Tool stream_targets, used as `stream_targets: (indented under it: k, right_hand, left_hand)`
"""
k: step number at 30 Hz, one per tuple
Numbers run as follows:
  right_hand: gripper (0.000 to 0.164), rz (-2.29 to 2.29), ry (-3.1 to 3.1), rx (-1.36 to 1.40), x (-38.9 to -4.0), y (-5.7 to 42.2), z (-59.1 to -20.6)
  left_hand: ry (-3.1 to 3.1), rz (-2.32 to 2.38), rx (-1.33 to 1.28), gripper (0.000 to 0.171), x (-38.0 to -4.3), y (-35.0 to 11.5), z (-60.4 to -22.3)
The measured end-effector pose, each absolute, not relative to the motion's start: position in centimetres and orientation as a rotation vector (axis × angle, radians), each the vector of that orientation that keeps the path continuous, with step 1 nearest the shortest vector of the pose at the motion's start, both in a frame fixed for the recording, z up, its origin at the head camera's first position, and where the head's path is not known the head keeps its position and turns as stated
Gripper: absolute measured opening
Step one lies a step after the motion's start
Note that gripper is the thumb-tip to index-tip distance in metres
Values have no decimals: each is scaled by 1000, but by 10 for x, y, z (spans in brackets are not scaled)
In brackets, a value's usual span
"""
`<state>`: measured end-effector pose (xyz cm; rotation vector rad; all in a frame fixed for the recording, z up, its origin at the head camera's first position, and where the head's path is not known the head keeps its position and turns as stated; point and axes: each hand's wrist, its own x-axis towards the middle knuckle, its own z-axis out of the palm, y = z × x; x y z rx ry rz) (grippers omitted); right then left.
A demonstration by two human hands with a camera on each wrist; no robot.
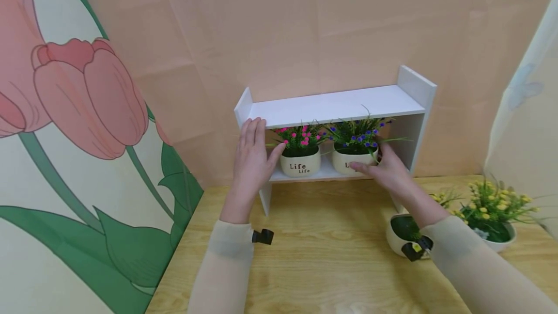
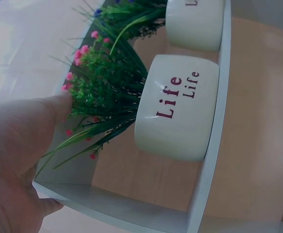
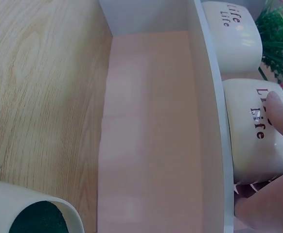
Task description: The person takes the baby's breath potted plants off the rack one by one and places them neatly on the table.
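Blue-flowered pot (image 1: 347, 155) is in the right hand (image 1: 391, 169), upright on the lower board of the white shelf unit (image 1: 335, 104). Right grip: thumb across the printed "Life" face, fingers curled round the pot's right side. Right wrist view shows the pot's base at the board, fingertips partly hidden. Left hand (image 1: 252, 159) isn't gripping: fingers straight, laid along the unit's upper left corner, thumb spread inward. Pink-flowered pot (image 1: 301, 164) stands between the hands on the same board, just right of the left thumb; left wrist view has that thumb up at the pink blooms, can't tell if it touches. Blue pot is just beside the pink one, on the right hand's side, well apart from the left hand. Two yellow-flowered pots are on the tabletop (image 1: 314, 260) by the right forearm: nearer pot (image 1: 395, 239) partly hidden behind the right wrist and its black wrist camera (image 1: 411, 252), farther pot (image 1: 501, 236) to the right of that forearm.
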<state>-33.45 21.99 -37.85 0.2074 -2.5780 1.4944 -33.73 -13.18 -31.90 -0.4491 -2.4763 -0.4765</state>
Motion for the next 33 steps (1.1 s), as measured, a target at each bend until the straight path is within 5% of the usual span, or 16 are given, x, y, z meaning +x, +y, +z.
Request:
stream_targets:
  k: [33]
  right_hand:
    - [136,1554,-2566,114,-307,218,-383]
  left_hand:
    - [-2452,-492,-464,82,-337,-132,-320]
